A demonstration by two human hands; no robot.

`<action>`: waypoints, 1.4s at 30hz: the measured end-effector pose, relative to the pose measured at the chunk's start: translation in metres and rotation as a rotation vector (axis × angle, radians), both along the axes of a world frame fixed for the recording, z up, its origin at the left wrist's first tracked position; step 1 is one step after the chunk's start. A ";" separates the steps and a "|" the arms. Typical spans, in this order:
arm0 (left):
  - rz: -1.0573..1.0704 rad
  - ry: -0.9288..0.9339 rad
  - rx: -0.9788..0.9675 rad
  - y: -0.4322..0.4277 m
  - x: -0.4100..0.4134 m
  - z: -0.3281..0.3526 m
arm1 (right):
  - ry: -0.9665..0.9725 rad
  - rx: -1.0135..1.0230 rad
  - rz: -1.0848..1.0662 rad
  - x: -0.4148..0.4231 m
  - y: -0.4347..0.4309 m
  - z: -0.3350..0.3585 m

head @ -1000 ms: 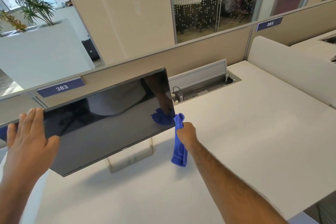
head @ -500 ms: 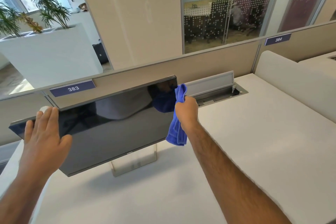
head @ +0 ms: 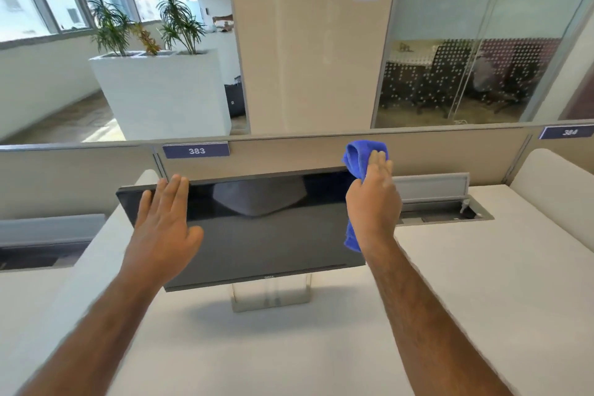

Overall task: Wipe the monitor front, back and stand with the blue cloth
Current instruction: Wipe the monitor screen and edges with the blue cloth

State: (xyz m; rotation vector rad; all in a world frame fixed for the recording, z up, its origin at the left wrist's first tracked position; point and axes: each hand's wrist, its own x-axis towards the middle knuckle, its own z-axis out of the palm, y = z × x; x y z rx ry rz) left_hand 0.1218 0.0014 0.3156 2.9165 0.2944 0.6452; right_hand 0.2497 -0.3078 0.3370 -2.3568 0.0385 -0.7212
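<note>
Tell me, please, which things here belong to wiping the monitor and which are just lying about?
Part of the job: monitor, its stand, blue cloth, right hand pressing the cloth at the monitor's top right corner, left hand flat on the screen's left side.
Just there: desk, partition, label 383, open cable hatch, planter.

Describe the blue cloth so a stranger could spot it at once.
Find the black flat-screen monitor standing on the white desk before the beige partition. At its upper right corner the right hand presses a bunched blue cloth against the edge. It is the only bright blue, soft thing there.
</note>
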 end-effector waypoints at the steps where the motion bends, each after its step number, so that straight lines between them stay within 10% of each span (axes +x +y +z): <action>1: -0.006 0.005 0.005 0.001 -0.001 0.000 | 0.002 -0.091 -0.002 0.000 0.004 0.000; 15: -0.151 0.100 -0.022 0.029 -0.012 0.019 | 0.184 -0.567 0.163 -0.060 0.130 0.015; 26: -0.140 0.054 -0.099 0.090 -0.035 0.013 | 0.181 -0.599 0.310 -0.103 0.238 0.023; 35: -0.423 -0.349 -0.381 0.111 -0.043 0.022 | 0.142 -0.646 0.457 -0.132 0.310 0.021; 42: -0.466 -0.189 -0.680 0.092 -0.025 0.039 | 0.101 -0.455 0.620 -0.110 0.286 0.024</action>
